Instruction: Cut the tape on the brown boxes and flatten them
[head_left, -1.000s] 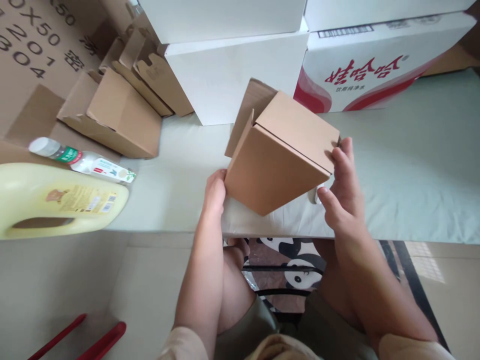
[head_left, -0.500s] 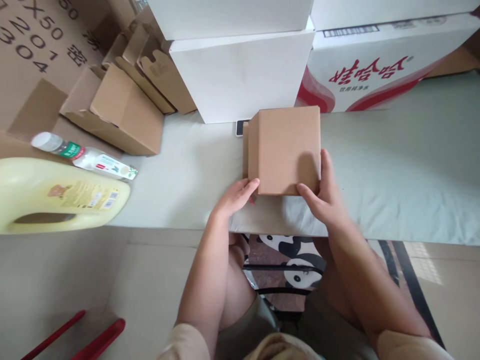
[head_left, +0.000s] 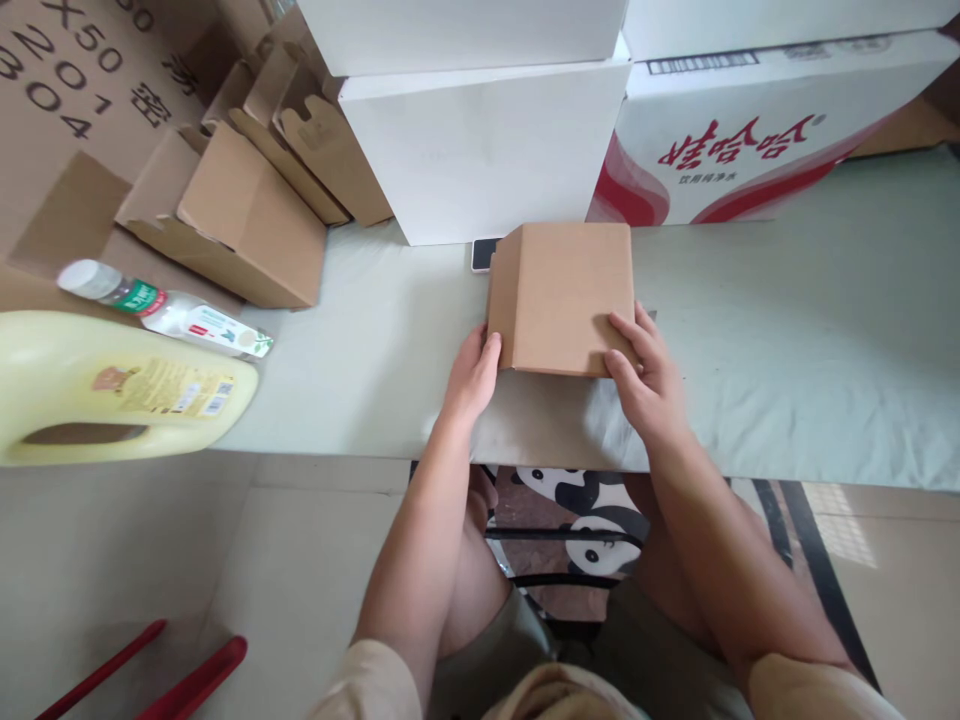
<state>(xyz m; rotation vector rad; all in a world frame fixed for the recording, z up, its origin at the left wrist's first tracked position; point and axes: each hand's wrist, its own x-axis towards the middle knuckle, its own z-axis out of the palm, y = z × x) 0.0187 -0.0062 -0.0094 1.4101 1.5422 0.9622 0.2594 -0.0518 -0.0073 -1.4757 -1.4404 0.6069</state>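
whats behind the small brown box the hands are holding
Behind the small brown box, a dark phone-like corner peeks out, then a white carton. The box hides the rest.
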